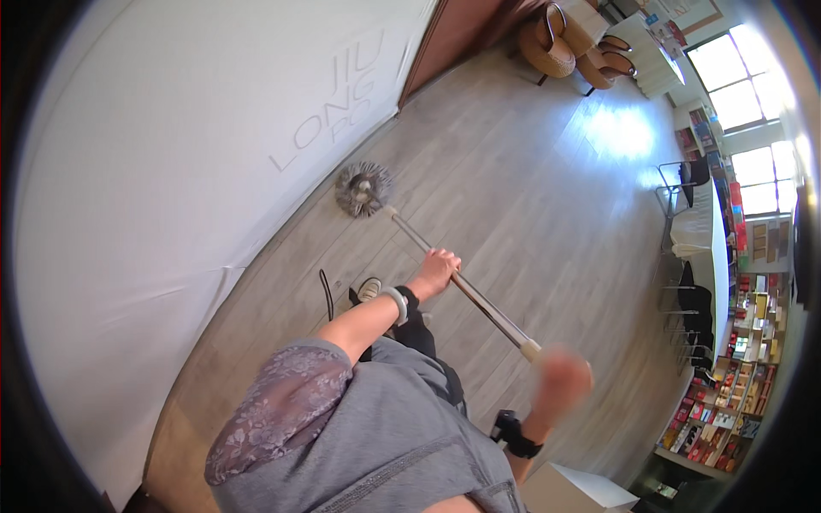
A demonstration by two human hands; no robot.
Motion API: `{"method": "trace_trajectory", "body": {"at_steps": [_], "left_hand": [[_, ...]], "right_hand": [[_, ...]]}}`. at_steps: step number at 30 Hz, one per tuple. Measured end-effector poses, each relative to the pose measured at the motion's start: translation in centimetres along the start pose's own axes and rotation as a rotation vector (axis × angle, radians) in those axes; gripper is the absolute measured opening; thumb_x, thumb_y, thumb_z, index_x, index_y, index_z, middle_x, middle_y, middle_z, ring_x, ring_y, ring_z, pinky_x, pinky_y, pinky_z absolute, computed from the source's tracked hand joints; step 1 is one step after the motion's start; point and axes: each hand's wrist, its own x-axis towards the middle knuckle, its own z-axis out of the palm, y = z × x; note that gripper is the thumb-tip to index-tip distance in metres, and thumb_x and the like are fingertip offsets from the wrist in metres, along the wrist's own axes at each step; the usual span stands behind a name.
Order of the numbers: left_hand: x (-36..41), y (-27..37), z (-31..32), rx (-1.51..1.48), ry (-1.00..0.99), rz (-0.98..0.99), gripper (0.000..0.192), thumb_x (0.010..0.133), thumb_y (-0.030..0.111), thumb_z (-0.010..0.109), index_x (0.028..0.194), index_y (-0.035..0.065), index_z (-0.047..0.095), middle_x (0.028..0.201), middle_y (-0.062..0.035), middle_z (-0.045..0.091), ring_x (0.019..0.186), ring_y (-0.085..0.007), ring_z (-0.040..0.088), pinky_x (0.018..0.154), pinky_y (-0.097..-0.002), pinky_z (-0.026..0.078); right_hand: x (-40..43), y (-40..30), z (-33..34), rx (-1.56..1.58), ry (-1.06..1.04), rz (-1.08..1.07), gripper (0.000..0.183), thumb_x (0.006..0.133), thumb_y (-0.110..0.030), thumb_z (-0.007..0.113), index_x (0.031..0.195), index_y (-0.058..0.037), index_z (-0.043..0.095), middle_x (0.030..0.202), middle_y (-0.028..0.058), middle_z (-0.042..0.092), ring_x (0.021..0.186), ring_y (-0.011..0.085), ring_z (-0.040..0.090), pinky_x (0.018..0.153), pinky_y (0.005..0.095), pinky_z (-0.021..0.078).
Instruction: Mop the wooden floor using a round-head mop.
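Note:
A mop with a long metal pole (490, 308) slants across the view. Its round grey string head (363, 189) rests on the floor beside the foot of the white wall. My left hand (439, 268) is closed round the middle of the pole, with a pale bracelet and a black band at that wrist. Lower right, my right hand (561, 379), blurred, grips the pole's upper end near a cream collar (530, 350); a black strap with a device circles that wrist.
The white wall (192, 141) with raised lettering runs along the left. Wicker chairs (546, 48) stand at the top. To the right are a long white-covered table (719, 256), black chairs (696, 301) and stocked shelves (721, 410). A white box-like object (590, 490) is at the lower right.

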Motion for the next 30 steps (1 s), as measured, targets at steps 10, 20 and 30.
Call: {"method": "trace_trajectory", "body": {"at_steps": [10, 20, 30], "left_hand": [[-1.7, -1.7, 2.6, -0.117, -0.280, -0.161, 0.028, 0.065, 0.037, 0.073, 0.077, 0.0144, 0.061, 0.067, -0.0089, 0.060, 0.073, -0.0300, 0.061, 0.061, -0.0449, 0.044], [3.4, -1.7, 2.9, 0.014, -0.043, -0.299, 0.023, 0.061, 0.016, 0.075, 0.077, 0.0160, 0.059, 0.078, -0.0030, 0.054, 0.083, -0.0255, 0.056, 0.067, -0.0419, 0.040], [21.7, 0.5, 10.8, 0.039, 0.103, -0.099, 0.017, 0.066, 0.004, 0.064, 0.077, 0.0152, 0.059, 0.077, -0.0038, 0.055, 0.085, -0.0254, 0.054, 0.074, -0.0401, 0.041]], "right_hand": [[14.2, 8.3, -4.6, 0.422, -0.155, 0.378, 0.038, 0.091, -0.016, 0.039, 0.054, -0.0094, 0.031, 0.042, 0.0025, 0.032, 0.038, 0.0146, 0.032, 0.052, 0.0318, 0.0363], [19.8, 13.6, -6.7, 0.470, -0.428, 0.410, 0.038, 0.084, -0.005, 0.040, 0.047, -0.0067, 0.032, 0.043, 0.0060, 0.037, 0.040, 0.0164, 0.036, 0.051, 0.0325, 0.0350], [21.4, 12.6, -13.9, 0.116, -0.255, 0.090, 0.037, 0.084, -0.005, 0.045, 0.049, -0.0072, 0.033, 0.045, 0.0043, 0.037, 0.046, 0.0145, 0.040, 0.064, 0.0329, 0.0388]]}}
